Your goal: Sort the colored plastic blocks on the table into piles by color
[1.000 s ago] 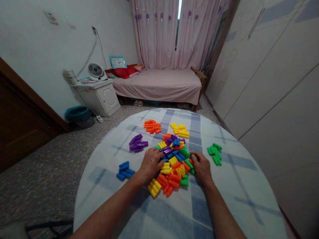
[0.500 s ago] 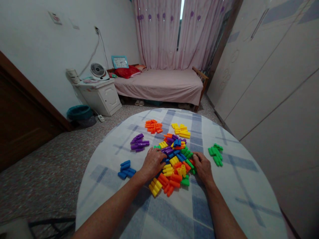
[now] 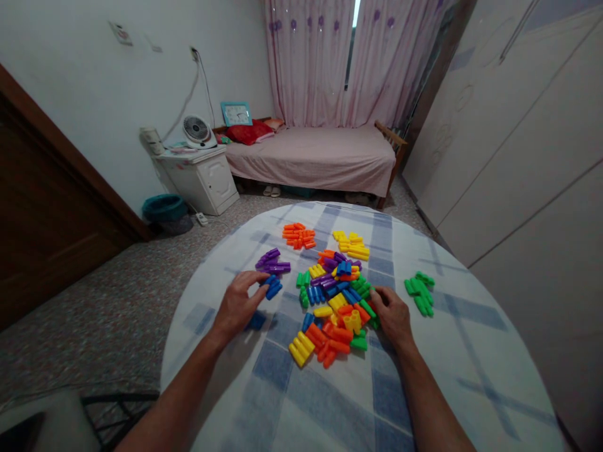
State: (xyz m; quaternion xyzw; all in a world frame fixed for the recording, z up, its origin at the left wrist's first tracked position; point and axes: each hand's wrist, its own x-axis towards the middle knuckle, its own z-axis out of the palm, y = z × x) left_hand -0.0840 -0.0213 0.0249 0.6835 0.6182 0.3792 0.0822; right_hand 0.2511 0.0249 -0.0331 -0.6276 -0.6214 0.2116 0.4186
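Note:
Between the thumb and fingers of my left hand [image 3: 239, 302] is a blue plastic building block [image 3: 272, 287] made of joined tubes, raised over the left of the table. Below that hand lie other blue blocks [image 3: 255, 321], partly hidden. My right hand [image 3: 392, 312] rests at the right edge of a mixed heap of blocks [image 3: 337, 300], its curled fingers against the green blocks [image 3: 362, 287]. Whether those fingers grip a block I cannot make out. The heap mixes orange, yellow, green, blue and purple pieces.
Around the heap lie sorted groups: purple blocks [image 3: 273, 262], orange blocks [image 3: 298, 236], yellow blocks [image 3: 351, 245] and green blocks [image 3: 419, 294]. A checked cloth [image 3: 320, 402] covers the round table. Beyond stand a bed [image 3: 311, 157] and a white cabinet [image 3: 211, 182] with a fan [image 3: 198, 130].
My left hand has moved left from the heap, carrying a blue block toward the blue group. My right hand stays by the green blocks. The view has shifted slightly.

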